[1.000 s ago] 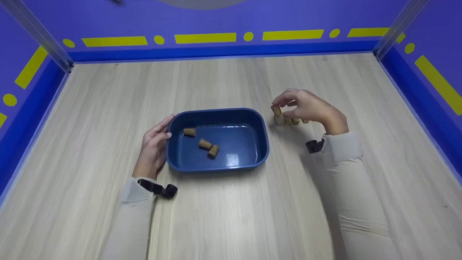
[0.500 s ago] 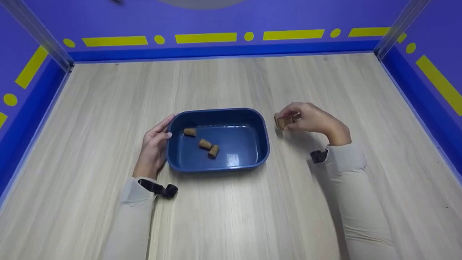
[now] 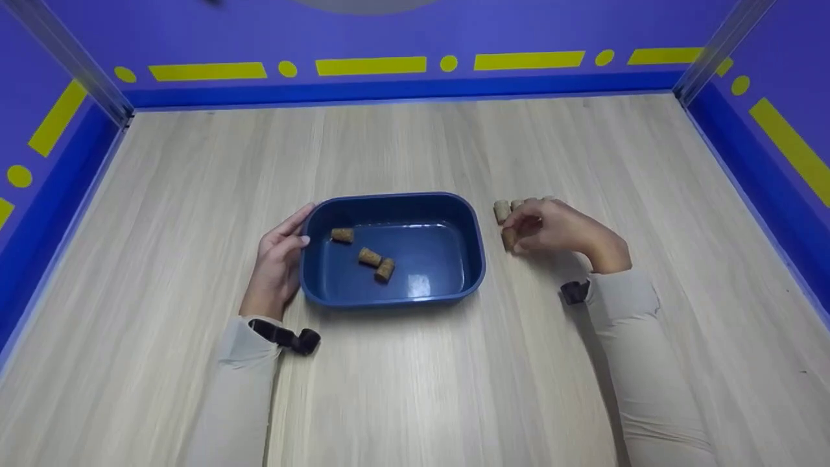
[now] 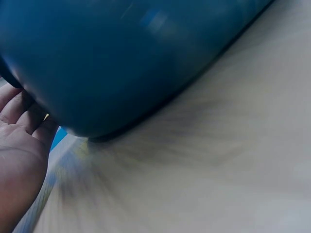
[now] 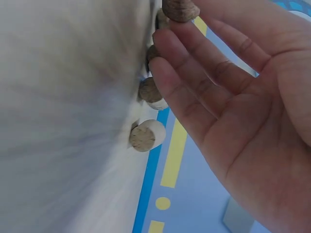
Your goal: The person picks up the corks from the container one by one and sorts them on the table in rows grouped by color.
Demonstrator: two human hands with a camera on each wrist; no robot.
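My left hand (image 3: 272,259) grips the left end of a dark blue rectangular basin (image 3: 392,303), its thumb at the rim and its fingers along the outer wall. In the left wrist view the fingers are partly behind the basin (image 4: 107,63). Inside the basin lie three corks: one cork (image 3: 342,235) apart at the left, another cork (image 3: 369,257) touching a third cork (image 3: 384,270). To the right, my right hand (image 3: 557,228) pinches a brown cork (image 3: 509,239) between thumb and fingertips, close to the table. The right wrist view shows this cork (image 5: 180,9) at its top edge.
Behind the right hand a row of corks stretches rightward, starting with a pale cork (image 3: 502,211); the hand covers part of it. Another cork of the row (image 5: 143,138) shows in the right wrist view. Blue walls with yellow marks (image 3: 371,66) bound the wooden table (image 3: 214,168).
The right hand has brought its cork down and toward the person, from above the row to just in front of it. The left hand and the basin have stayed put.
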